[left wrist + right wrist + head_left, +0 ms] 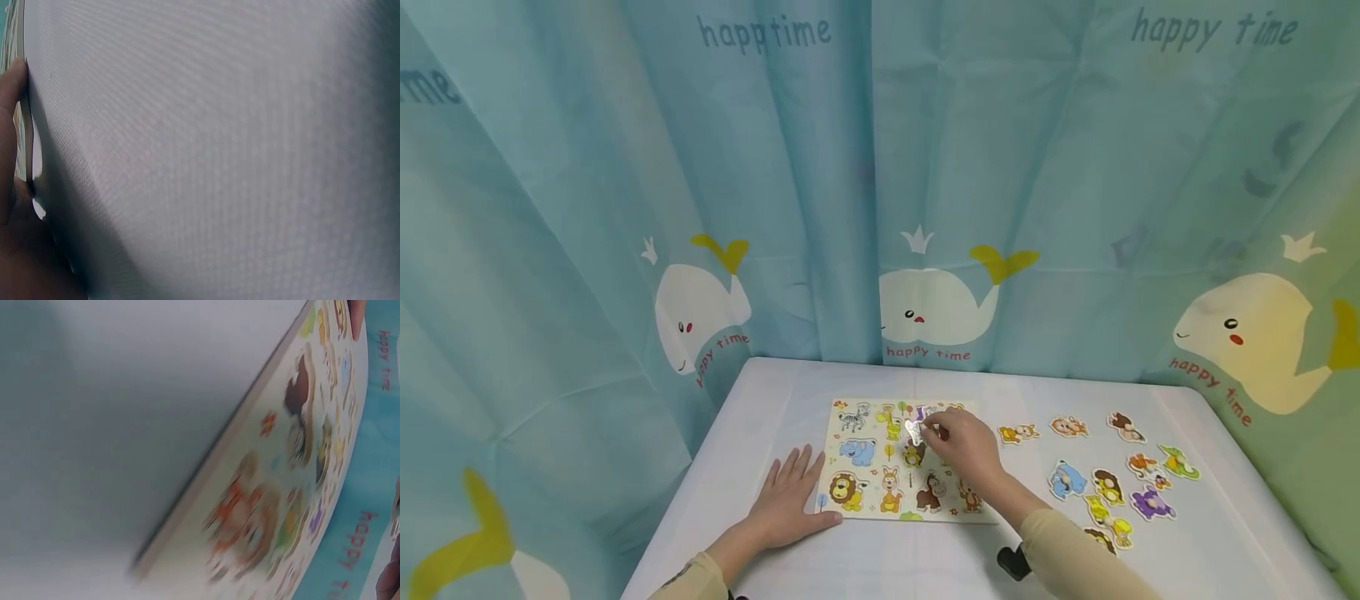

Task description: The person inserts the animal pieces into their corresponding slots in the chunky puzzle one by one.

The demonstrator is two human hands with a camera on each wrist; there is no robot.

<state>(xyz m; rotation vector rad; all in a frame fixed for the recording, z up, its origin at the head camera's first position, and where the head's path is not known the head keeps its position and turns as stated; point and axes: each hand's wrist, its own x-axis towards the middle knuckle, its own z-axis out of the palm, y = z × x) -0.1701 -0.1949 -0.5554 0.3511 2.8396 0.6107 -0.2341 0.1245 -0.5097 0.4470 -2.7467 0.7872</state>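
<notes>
Puzzle board (880,467) with cartoon animals lies flat on the white table (760,400), near the front-centre, long side toward the person. Nearest edge: black wrist strap (1013,562) on the right forearm, tan sleeves on both arms.

Left hand (788,498) lies palm down on the table, fingers straight and spread, gripping nothing; its thumb runs along the board's lower left corner. Left wrist view confirms a finger (12,81) touching the board's edge, the rest of that view is bare tablecloth.

Right hand (964,448) hovers over the upper middle of the board, fingers curled, pinching a pale animal piece (914,430) by its top. The piece sits tilted just above the board's surface; whether it touches the board cannot be told. Right wrist view shows the board (262,487) edge-on and blurred.

Right of the board, well apart from it: loose animal pieces (1105,483) scattered across the table in a rough cluster, none touching the board.

Beyond the table: blue curtain (700,167) printed with white whales (936,304) and "happy time" lettering.
</notes>
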